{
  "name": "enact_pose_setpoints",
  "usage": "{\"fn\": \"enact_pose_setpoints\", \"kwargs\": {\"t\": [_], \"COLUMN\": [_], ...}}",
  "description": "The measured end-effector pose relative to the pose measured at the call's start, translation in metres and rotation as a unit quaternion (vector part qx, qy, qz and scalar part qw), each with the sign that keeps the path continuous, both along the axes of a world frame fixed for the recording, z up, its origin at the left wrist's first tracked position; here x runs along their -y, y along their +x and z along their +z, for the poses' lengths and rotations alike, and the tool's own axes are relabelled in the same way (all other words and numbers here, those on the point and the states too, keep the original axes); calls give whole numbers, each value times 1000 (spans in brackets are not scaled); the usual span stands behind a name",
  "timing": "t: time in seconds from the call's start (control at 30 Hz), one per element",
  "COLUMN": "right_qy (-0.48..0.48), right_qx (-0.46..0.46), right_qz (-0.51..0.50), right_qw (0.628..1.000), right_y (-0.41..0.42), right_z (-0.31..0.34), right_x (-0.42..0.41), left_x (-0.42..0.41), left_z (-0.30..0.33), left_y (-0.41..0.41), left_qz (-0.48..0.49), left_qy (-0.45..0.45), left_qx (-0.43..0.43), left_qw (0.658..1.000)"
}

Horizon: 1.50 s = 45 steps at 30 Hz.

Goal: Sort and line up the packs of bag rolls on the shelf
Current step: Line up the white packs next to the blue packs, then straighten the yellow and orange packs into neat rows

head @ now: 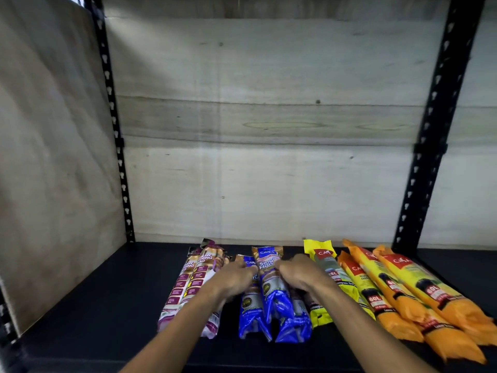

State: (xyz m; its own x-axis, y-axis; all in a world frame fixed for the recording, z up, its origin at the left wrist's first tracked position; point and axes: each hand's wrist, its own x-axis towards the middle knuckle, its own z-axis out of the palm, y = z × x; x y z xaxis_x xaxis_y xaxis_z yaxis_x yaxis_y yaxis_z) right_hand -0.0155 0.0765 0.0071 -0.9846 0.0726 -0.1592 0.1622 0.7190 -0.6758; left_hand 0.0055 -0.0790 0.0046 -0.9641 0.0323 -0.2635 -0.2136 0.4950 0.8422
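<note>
Dark shelf (94,305) under colour-grouped packs (277,297)

A single head-worn wide-angle camera looks forward and slightly down into a shelf (80,305) bay from close at its front edge, facing the plywood back panel (269,170), both forearms entering from below.

Pale plywood panels (269,157) back a dark shelf board (107,305), framed by black slotted steel uprights (430,146).
</note>
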Motion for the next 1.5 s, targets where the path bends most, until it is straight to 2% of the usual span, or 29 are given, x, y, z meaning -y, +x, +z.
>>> {"fn": "enact_pose_setpoints", "kwargs": {"t": [0.23, 0.33, 0.6, 0.67, 0.73, 0.83, 0.9, 0.97, 1.0, 1.1, 1.23, 1.5], "right_qy": [20, -9, 11, -5, -25, 1, 22, 40, 38, 19, 34, -14], "right_qx": [6, 12, 9, 16, -7, -105, -147, -149, -127, -28, 14, 17], "right_qz": [19, 10, 3, 5, -2, -34, -66, -81, -80, -66, -37, -45], "right_qw": [1000, 1000, 1000, 1000, 1000, 994, 987, 985, 988, 997, 999, 999], "right_y": [0, -3, -11, -11, -12, -10, -9, -13, -15, -14, -11, -11], "right_z": [-13, -17, -15, -13, -9, 13, 25, 24, 20, 3, -18, -13], "right_x": [1, 5, 16, 14, 7, -21, -47, -72, -84, -106, -116, -126], "left_x": [-14, -10, -1, -2, -2, -13, -29, -49, -60, -94, -128, -139], "left_z": [-8, -5, 1, 2, 3, 13, 25, 33, 35, 31, 6, -10], "left_y": [-2, -6, -19, -18, -21, -17, -11, -1, 2, 10, 0, -24], "left_qz": [52, 37, 29, 27, 23, 54, 59, 28, 6, -44, -48, -1], "left_qy": [74, 55, 39, 12, -48, -111, -118, -99, -81, -5, 35, 84], "left_qx": [41, 44, 62, 60, 4, -133, -197, -228, -218, -108, -14, 22], "left_qw": [995, 997, 997, 998, 999, 983, 971, 968, 973, 993, 998, 996]}}
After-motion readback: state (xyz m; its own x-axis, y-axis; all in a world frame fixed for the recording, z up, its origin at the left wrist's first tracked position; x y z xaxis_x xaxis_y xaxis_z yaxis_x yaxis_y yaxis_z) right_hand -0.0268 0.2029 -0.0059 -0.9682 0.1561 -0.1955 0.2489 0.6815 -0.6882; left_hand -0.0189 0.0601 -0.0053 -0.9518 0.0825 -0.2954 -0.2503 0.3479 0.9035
